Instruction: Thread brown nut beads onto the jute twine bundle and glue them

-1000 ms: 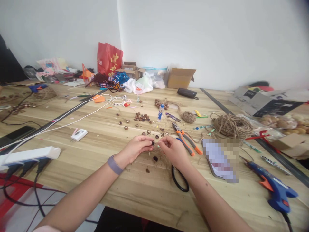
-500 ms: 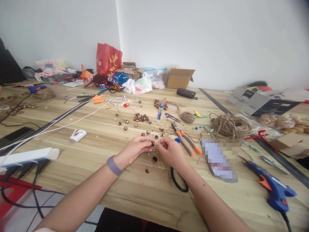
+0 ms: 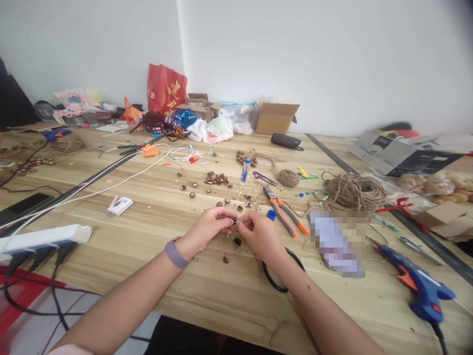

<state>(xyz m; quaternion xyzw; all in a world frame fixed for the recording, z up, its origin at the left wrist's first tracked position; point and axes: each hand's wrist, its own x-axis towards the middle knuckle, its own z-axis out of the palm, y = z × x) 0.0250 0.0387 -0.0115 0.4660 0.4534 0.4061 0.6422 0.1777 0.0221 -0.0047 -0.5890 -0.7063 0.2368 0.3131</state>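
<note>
Here the left hand (image 3: 211, 228) pinches a small dark nutshell (image 3: 234, 222), left of the orange-handled pliers (image 3: 275, 203). The right hand (image 3: 261, 234) meets it there, thumb and finger pressed together, though what they grip, if anything, is too small to tell. A blue cap (image 3: 271, 215) sits just beside the pliers; a twine ball (image 3: 288, 178) lies beyond them, a big twine coil (image 3: 354, 193) to their right.

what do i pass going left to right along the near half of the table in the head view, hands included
White power strip → white plug-in adapter → left hand → right hand → pixelated, phone-like slab → blue glue gun.
</note>
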